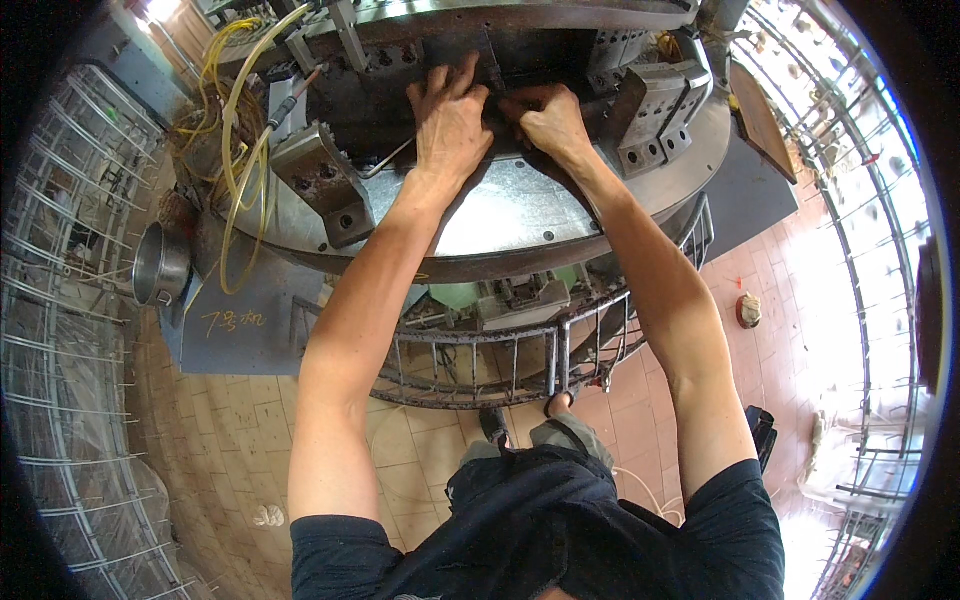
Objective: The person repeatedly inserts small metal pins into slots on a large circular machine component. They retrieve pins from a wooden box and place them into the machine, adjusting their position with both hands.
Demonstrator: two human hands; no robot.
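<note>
Both my arms reach up to a machine with a round metal table (490, 215). My left hand (452, 122) lies back-up against the dark metal block (395, 95) at the table's far side, its fingers apart and partly stretched. To its right, my right hand (550, 120) is closed with curled fingers at the same dark recess. Whatever its fingertips grip is hidden in shadow. A thin upright edge (492, 60) shows just beyond the hands. Angled steel brackets with holes stand on either side, a left bracket (325, 190) and a right bracket (655, 115).
Yellowish hoses (235, 150) hang at the left. A metal pot (162, 265) stands beside a grey panel (235, 320). Below the table runs a curved metal railing (480, 370), close to my legs. Wire mesh racks (65, 270) line both sides. A crossbeam (480, 18) spans the machine's far side.
</note>
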